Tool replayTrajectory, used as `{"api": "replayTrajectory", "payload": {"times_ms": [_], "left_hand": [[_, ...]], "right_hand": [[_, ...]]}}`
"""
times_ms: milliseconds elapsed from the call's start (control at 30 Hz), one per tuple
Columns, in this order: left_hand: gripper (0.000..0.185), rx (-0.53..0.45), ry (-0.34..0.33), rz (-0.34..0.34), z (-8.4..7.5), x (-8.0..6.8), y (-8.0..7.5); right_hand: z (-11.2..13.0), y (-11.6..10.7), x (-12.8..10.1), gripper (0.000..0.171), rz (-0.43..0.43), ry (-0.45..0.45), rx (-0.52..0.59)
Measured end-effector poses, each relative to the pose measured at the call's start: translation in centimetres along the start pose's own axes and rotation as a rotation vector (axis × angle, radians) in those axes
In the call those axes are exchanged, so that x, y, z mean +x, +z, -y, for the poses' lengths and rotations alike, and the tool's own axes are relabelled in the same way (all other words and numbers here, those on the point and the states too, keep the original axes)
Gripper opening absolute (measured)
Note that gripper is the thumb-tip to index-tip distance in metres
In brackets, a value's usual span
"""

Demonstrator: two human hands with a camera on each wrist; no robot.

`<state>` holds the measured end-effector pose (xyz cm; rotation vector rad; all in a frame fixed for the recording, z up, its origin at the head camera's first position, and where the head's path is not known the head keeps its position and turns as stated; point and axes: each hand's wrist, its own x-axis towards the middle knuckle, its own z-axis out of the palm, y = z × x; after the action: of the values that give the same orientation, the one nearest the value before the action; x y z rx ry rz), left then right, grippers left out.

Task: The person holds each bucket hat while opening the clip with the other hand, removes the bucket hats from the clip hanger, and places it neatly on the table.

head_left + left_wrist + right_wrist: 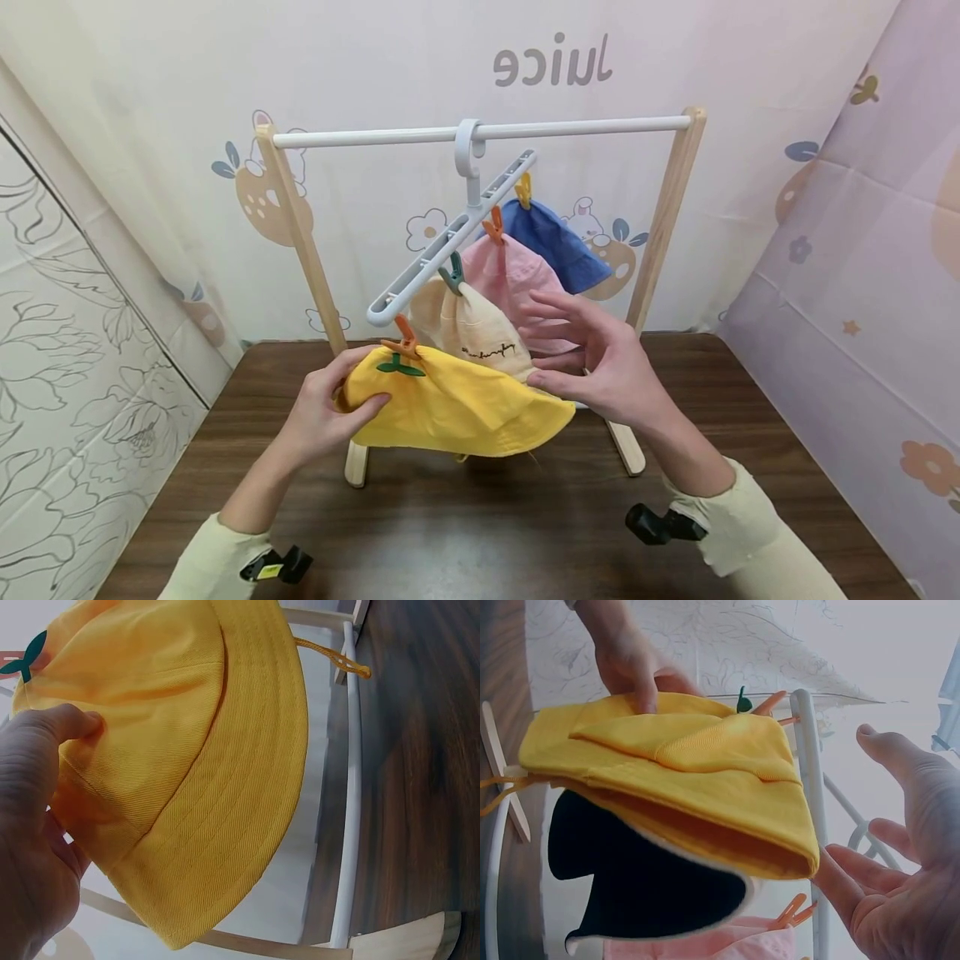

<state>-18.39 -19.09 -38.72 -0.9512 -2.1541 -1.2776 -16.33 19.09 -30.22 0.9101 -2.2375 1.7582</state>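
The left hand (pixel 322 412) pinched the yellow hat (pixel 457 408), which hung below the grey hanger (pixel 450 237). The right hand (pixel 600 362), grip spread, touched the hat's brim.

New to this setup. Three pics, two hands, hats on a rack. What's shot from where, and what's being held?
No machine here: a person works with bare hands. The wide picture comes from a camera on the head, looking down; the other two come from cameras strapped to each wrist.

On the dark brown wooden table stands a small wooden drying rack with a white crossbar. From the bar hangs a pale grey plastic hanger with coloured clips, each holding a cloth bucket hat: blue, pink, cream and, nearest, the yellow bucket hat, clipped by an orange peg.

The left hand grips the yellow hat's crown, thumb on top. The right hand is open, fingers spread, its fingertips at the hat's brim.
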Motion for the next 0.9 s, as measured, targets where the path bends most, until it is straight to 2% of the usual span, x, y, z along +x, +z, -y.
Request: {"api": "replayTrajectory", "payload": {"times_ms": [400, 900], "left_hand": [[0.063, -0.019, 0.017, 0.0, -0.3, 0.2, 1.4], [0.059, -0.028, -0.004, 0.023, -1.0, 0.4, 2.7]], "right_hand": [[0.2, -0.1, 0.1, 0.079, 0.006, 0.02, -0.029], [0.6, 0.3, 0.4, 0.075, 0.028, 0.045, -0.035]]}}
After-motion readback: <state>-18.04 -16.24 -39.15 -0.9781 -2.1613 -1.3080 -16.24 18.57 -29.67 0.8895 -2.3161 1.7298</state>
